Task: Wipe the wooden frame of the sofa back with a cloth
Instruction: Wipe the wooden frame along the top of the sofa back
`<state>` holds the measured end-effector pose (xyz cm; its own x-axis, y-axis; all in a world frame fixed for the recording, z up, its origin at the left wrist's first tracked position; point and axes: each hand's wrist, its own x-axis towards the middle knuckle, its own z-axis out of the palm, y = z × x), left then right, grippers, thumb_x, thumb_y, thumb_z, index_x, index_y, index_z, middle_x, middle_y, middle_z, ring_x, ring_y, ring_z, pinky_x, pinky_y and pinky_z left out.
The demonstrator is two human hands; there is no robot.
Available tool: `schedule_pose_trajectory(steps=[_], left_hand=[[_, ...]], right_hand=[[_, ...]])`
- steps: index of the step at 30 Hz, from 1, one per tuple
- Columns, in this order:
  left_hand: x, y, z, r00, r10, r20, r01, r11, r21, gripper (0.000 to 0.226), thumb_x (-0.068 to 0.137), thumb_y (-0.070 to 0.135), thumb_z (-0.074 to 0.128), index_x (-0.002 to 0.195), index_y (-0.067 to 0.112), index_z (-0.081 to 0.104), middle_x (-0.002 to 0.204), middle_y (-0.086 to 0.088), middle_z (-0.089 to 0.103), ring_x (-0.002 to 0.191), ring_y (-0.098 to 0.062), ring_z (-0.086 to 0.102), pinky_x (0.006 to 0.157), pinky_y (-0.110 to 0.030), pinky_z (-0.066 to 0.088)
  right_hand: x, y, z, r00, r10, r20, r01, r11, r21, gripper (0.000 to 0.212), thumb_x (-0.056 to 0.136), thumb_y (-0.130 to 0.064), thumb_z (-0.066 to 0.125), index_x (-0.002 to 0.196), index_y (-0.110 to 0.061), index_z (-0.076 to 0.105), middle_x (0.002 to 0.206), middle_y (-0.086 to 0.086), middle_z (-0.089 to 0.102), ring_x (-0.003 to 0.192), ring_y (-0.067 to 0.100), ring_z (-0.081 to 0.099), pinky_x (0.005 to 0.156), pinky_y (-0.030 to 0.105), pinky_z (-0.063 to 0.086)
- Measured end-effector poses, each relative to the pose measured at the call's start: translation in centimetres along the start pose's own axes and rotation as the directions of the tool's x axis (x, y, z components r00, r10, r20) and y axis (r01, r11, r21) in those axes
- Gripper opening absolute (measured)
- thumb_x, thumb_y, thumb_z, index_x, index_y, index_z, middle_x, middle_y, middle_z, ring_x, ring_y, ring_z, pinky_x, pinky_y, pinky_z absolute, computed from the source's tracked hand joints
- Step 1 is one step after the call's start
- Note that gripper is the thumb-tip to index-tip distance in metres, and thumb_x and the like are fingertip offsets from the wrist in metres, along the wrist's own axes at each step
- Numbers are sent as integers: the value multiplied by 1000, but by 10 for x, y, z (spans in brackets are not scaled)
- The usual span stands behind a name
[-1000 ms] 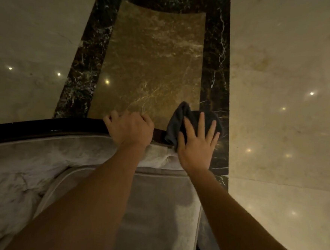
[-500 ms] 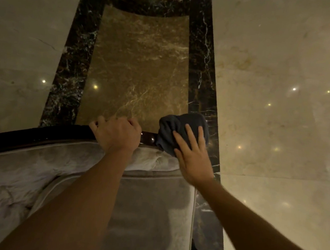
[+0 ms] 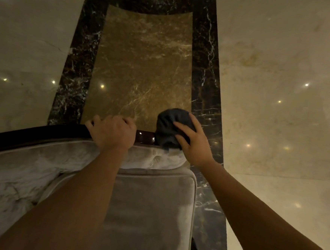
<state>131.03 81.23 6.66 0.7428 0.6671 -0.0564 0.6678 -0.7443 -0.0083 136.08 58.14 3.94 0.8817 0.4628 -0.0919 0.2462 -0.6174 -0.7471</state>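
Note:
The sofa back's dark glossy wooden frame [image 3: 32, 135] curves from the left edge to the centre of the head view. My left hand [image 3: 112, 133] is curled over the top of the frame, gripping it. Right of it, a dark bunched cloth [image 3: 169, 125] sits on the frame's right end. My right hand [image 3: 193, 141] presses on the cloth with fingers wrapped around its right side. A short shiny stretch of frame [image 3: 144, 136] shows between my hands.
Pale grey velvet upholstery [image 3: 40, 167] and a seat cushion [image 3: 150, 211] fill the lower part. Beyond the frame lies a polished marble floor [image 3: 144, 68] with black veined borders [image 3: 205, 69] and ceiling-light reflections.
My right hand slid the cloth leftward and bunched it up; the fingers went from flat and spread to curled around the cloth. My left hand kept its grip on the frame.

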Motion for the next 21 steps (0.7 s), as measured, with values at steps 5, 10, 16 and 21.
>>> schedule_pose_trajectory(steps=[5,10,16,21], left_hand=[[-3,1,-6,998,-11,70,8,999,47,58,89,39,25,46,12,51,63,-12,60,90,-36,54,91,-49,33],[-17,1,-21,977,-1,213,-16,997,80,56,99,46,22,114,12,64,130,-18,56,124,-40,38,109,-55,20],[-133,33,-47,955,-44,292,256,616,-745,43,99,43,46,121,9,57,128,-15,57,111,-27,55,88,-33,46],[-185,-2,-86,641,2,767,753,-193,-629,43,92,40,63,125,13,62,114,-16,69,100,-33,67,86,-52,56]], right_hand=[[43,-37,21,991,-12,132,60,928,-367,35,97,-24,55,130,-33,65,142,10,56,135,47,37,113,54,28],[-17,-38,-1,939,-168,300,232,953,-193,37,90,0,59,124,-10,71,137,13,63,141,38,40,118,48,29],[-73,-82,-38,944,-198,264,208,978,-10,39,79,16,57,105,-5,78,117,14,73,113,27,65,106,15,41],[-121,-133,-46,881,-354,315,353,934,62,36,73,11,65,103,-4,78,121,15,71,113,27,64,101,22,44]])
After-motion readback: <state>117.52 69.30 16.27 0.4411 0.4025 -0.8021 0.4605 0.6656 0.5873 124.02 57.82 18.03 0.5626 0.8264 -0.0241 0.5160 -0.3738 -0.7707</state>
